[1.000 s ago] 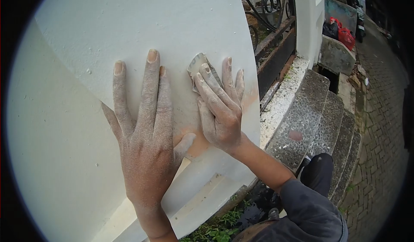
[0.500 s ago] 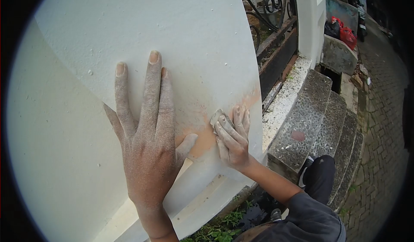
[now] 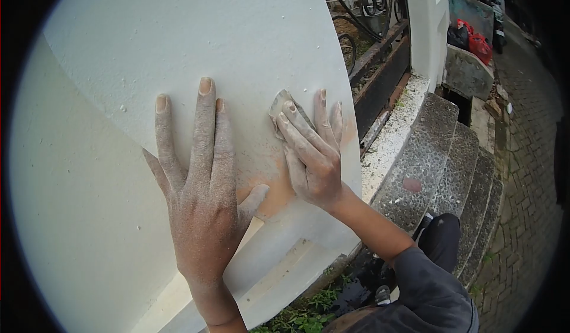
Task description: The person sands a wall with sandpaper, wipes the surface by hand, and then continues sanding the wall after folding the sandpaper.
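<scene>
So, left hand [image 3: 205, 208]: super dusty, flat on the white painted wall [image 3: 255, 30], fingers spread.
Right hand [image 3: 314, 166]: dusty too, index and middle fingers holding a small folded grey sheet [image 3: 278, 108] against that wall, other two splayed.
Orange-tan patch [image 3: 276, 196]: mostly between the hands, below the sheet.
Beyond: black scrolled metal gate [image 3: 383, 77], speckled grey stone steps [image 3: 418, 152].

Left hand [image 3: 205, 214] on wall [image 3: 249, 24], left; right hand [image 3: 314, 166] to its right, sandpaper [image 3: 277, 103] beneath, against wall. Gate [image 3: 387, 68] beyond wall's right edge, far. Steps [image 3: 418, 155] right, paved lane [image 3: 528, 172] farther right. Plants [image 3: 309, 316] near, below wall.
</scene>
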`<state>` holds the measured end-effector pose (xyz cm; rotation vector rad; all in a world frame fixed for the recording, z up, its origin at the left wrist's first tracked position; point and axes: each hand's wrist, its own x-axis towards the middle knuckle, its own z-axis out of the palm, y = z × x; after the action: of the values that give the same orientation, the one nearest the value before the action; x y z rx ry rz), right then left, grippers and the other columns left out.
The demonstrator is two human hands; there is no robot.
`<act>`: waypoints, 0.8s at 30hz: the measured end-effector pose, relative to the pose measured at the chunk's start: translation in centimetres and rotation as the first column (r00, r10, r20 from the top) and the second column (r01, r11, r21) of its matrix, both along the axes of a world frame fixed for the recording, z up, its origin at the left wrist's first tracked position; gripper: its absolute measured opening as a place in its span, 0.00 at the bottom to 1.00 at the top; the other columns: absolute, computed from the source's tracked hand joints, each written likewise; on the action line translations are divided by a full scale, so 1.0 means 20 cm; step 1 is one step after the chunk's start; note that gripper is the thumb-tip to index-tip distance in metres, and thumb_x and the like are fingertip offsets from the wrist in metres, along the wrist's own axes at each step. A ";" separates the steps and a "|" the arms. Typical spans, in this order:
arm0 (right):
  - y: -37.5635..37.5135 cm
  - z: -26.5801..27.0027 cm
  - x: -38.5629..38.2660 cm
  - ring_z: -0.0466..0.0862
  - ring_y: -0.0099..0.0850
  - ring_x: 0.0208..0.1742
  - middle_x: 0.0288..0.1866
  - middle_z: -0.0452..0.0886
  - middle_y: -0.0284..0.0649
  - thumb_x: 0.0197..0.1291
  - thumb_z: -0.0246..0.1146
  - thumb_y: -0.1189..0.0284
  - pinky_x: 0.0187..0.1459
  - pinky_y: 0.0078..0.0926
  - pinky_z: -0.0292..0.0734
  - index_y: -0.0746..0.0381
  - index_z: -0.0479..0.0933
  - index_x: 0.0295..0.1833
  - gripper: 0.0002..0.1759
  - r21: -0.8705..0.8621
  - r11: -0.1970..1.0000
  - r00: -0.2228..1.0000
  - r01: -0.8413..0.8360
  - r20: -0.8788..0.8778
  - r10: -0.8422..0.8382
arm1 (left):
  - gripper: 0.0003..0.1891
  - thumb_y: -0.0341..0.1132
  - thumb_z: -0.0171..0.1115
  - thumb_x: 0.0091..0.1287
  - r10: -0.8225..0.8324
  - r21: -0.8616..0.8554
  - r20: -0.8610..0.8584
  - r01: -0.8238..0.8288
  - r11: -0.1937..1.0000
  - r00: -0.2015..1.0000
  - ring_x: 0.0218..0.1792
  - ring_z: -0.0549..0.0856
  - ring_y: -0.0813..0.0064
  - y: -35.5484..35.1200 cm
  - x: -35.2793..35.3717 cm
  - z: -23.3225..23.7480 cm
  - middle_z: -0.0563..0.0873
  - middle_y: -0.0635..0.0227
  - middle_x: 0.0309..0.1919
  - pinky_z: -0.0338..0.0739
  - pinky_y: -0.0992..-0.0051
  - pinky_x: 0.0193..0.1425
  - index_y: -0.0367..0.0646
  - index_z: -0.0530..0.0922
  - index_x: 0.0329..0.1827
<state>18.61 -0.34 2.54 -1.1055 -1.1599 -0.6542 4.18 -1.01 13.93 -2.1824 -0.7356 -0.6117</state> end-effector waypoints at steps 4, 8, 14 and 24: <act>0.01 0.01 -0.04 0.56 0.54 0.72 0.62 0.74 0.39 0.55 0.59 0.77 0.67 0.65 0.32 0.58 0.78 0.53 0.18 0.041 0.996 0.996 -0.078 -0.050 0.080 | 0.57 0.50 0.73 0.26 -0.009 -0.001 0.010 0.009 1.000 1.000 0.73 0.47 0.54 0.00 0.00 0.00 0.60 0.69 0.71 0.48 0.54 0.76 0.45 0.62 0.69; -0.07 -0.36 -0.08 0.58 0.54 0.71 0.61 0.75 0.41 0.55 0.57 0.79 0.67 0.64 0.35 0.61 0.76 0.56 0.21 -0.091 0.995 1.000 -0.027 0.002 0.028 | 0.59 0.45 0.75 0.23 0.018 -0.005 0.025 -0.017 1.000 1.000 0.74 0.48 0.55 -0.01 0.01 0.01 0.60 0.71 0.71 0.49 0.54 0.76 0.47 0.61 0.69; -0.23 0.02 0.06 0.67 0.47 0.67 0.57 0.76 0.53 0.55 0.52 0.85 0.65 0.46 0.58 0.73 0.72 0.57 0.21 0.193 0.962 0.965 -0.193 -0.143 0.222 | 0.61 0.42 0.76 0.19 -0.009 -0.041 0.047 0.011 0.999 0.999 0.73 0.49 0.57 0.00 0.01 -0.01 0.60 0.73 0.71 0.49 0.55 0.76 0.49 0.61 0.69; -0.26 -0.04 0.05 0.78 0.27 0.53 0.55 0.77 0.47 0.62 0.52 0.81 0.56 0.23 0.71 0.73 0.69 0.60 0.20 0.523 0.472 0.102 -0.709 -0.586 0.804 | 0.60 0.42 0.77 0.21 -0.018 -0.038 0.055 0.020 0.999 0.998 0.73 0.49 0.58 -0.02 0.01 0.00 0.60 0.75 0.71 0.50 0.52 0.75 0.50 0.61 0.70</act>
<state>19.58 -5.48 1.68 -0.3944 -0.6881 0.6289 4.40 -1.41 14.00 -2.2177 -0.7619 -0.6744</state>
